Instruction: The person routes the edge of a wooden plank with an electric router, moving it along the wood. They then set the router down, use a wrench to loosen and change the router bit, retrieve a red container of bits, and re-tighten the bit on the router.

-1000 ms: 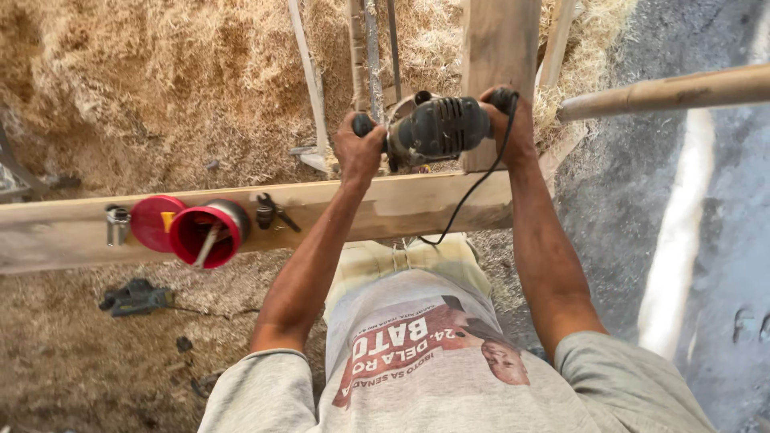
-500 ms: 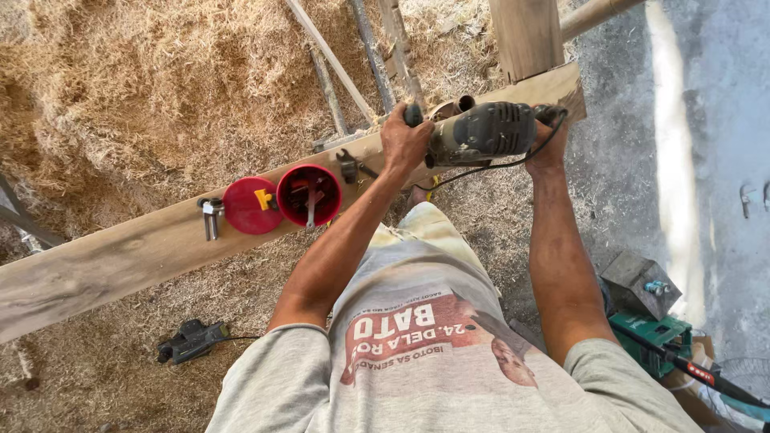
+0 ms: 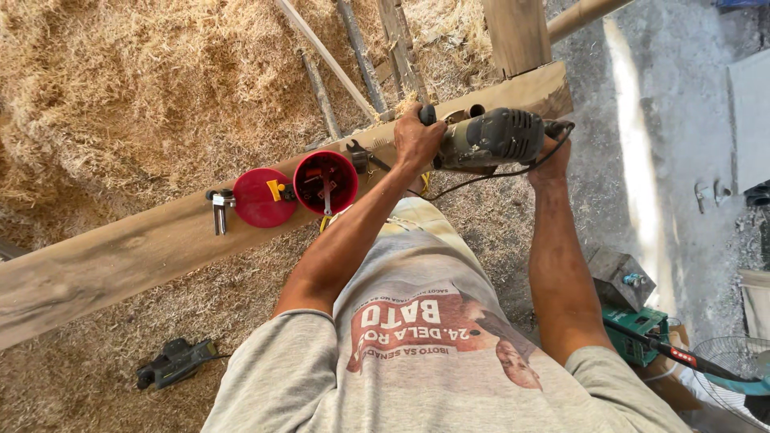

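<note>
Both hands grip a grey power tool (image 3: 491,138) lying crosswise between them on a long wooden beam (image 3: 160,240), left hand (image 3: 417,143) wrapped on its front knob, right hand (image 3: 553,152) closed around the rear.

We see a rough, matt wooden beam (image 3: 120,256). On it sit a glossy red plastic tub (image 3: 325,181) and lid (image 3: 258,197), with a shiny metal fitting (image 3: 218,210) beside them. The power tool (image 3: 491,138) on the beam has a matt grey plastic casing.
</note>
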Demonstrator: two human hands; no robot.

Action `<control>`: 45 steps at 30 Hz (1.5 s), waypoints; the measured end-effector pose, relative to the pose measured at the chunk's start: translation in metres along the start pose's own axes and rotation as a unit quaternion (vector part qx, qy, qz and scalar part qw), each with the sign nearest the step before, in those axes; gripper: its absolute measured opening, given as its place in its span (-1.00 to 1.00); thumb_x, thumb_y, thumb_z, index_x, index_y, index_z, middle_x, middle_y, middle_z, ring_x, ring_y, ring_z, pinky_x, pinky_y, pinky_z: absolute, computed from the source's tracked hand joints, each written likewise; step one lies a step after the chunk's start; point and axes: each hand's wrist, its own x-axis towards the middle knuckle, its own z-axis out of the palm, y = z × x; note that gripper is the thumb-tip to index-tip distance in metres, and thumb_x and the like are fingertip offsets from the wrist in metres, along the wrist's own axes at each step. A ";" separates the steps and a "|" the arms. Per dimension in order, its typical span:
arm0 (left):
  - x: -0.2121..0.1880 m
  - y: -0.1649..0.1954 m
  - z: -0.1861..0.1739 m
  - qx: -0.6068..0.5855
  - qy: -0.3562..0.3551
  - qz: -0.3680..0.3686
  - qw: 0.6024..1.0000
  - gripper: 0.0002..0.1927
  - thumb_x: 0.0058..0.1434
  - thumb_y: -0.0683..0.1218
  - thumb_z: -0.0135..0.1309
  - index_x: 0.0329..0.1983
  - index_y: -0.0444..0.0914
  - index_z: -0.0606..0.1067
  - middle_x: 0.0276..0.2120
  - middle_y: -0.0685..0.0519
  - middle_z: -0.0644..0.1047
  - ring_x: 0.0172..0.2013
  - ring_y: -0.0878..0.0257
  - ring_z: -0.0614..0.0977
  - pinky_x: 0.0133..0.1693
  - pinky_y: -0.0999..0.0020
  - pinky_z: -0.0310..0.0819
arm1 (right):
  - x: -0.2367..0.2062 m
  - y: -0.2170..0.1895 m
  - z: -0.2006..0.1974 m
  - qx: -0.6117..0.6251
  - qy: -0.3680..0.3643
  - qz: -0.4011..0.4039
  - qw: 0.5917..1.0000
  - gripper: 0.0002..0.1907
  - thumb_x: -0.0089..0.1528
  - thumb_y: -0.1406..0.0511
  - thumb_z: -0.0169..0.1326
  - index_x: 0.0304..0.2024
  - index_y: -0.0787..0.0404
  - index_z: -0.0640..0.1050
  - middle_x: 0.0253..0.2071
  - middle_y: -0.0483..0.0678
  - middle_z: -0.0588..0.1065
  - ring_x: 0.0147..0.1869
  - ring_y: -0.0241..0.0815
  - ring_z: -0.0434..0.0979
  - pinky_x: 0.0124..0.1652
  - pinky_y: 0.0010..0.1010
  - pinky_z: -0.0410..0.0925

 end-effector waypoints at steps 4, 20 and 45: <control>-0.004 0.004 0.004 -0.028 -0.033 0.018 0.999 -0.68 -0.07 -0.04 0.20 -0.26 -0.27 0.52 -0.41 -0.09 0.58 -0.31 0.00 0.66 -0.13 0.09 0.56 | -0.003 0.000 -0.011 -0.022 -0.012 -0.037 0.999 -0.83 0.25 0.46 0.22 -0.11 0.30 0.55 -0.21 -0.04 0.55 -0.21 -0.24 0.57 -0.19 -0.43 0.47; 0.027 0.000 0.119 0.007 0.005 0.208 0.978 -0.78 -0.05 -0.23 0.18 -0.36 -0.20 0.42 0.38 -0.23 0.26 0.34 -0.20 0.30 0.30 0.00 0.27 | 0.051 0.017 -0.124 -0.147 -0.028 -0.192 0.970 -0.64 0.27 0.47 0.18 0.09 0.11 0.47 0.37 0.09 0.34 0.37 -0.03 0.45 0.31 -0.22 0.40; 0.070 -0.006 0.248 0.007 0.062 -0.127 0.990 -0.47 0.24 0.15 0.27 0.13 -0.24 0.44 -0.18 -0.03 0.57 -0.37 0.25 0.65 -0.44 0.38 0.63 | 0.144 0.031 -0.276 0.128 -0.121 0.247 0.953 0.09 0.01 0.42 0.22 0.39 -0.24 -0.11 0.12 0.18 0.41 -0.09 -0.07 0.60 -0.27 -0.32 0.66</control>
